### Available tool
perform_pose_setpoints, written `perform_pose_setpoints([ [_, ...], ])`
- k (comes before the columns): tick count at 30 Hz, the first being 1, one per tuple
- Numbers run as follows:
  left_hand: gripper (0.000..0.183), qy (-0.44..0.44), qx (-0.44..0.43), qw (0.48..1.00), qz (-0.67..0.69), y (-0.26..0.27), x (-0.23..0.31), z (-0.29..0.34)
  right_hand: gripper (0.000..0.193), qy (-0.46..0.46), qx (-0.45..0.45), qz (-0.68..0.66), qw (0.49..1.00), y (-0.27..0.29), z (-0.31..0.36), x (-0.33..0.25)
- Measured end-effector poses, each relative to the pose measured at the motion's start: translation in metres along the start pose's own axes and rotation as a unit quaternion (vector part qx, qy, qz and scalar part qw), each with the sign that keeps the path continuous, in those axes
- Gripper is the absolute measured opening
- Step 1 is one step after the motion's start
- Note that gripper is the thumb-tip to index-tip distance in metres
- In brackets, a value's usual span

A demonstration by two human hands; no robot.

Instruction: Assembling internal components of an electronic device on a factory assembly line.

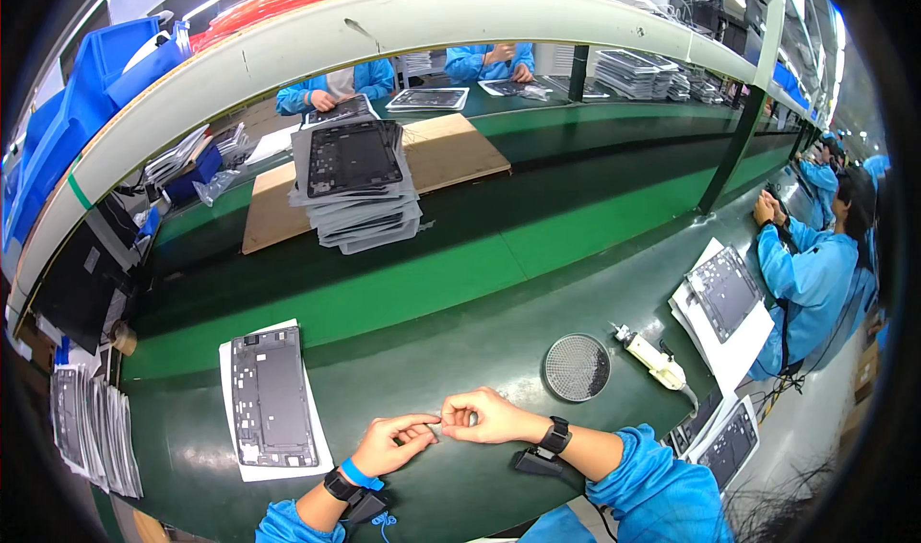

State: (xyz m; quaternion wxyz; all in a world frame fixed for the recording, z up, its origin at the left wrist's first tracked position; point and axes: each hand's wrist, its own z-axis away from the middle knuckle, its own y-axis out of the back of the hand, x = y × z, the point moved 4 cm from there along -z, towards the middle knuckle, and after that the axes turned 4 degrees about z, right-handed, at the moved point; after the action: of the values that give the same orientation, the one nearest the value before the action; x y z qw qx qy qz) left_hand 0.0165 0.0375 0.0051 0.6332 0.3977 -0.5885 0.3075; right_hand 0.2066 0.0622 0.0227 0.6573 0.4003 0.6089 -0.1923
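Over the green bench, my left hand [395, 445] and my right hand [484, 416] meet fingertip to fingertip. Both are closed in a pinch, and whatever lies between the fingers is too small to make out. To the left of them a dark tablet housing [273, 399] with small light pieces on it rests on a white sheet [230, 389]. Right of my hands stands a round dish with a grid of holes [577, 367]. Beside it lies a white corded power screwdriver [656, 359], its tip pointing away from me.
A tall stack of housings in sheets [357, 207] stands on a brown board [456, 154] across the bench. More sheets are piled at left [96, 433]. At right are another housing [726, 292] and a seated co-worker [811, 265]. A shelf beam [403, 25] arches above.
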Motion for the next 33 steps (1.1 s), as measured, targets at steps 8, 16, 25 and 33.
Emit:
perform_pose_setpoints([
  [8,0.013,0.022,0.012,0.999,0.029,-0.0036,0.0000,0.0009,0.010,0.011,0.006,-0.037,0.999,0.0003,0.0029,0.0043],
  [16,0.012,0.020,0.013,1.000,-0.005,-0.0019,0.0002,0.0024,0.013,0.003,0.018,-0.031,0.999,0.0004,0.0016,0.0074],
  [25,0.012,0.005,0.032,0.999,0.033,-0.0032,-0.0045,-0.0020,0.010,0.015,0.009,-0.044,0.999,0.0009,0.0018,0.0032],
  [33,0.012,0.014,0.022,1.000,0.001,-0.0017,-0.0009,0.0006,0.010,0.026,-0.012,-0.060,0.998,-0.0035,-0.0003,0.0054],
])
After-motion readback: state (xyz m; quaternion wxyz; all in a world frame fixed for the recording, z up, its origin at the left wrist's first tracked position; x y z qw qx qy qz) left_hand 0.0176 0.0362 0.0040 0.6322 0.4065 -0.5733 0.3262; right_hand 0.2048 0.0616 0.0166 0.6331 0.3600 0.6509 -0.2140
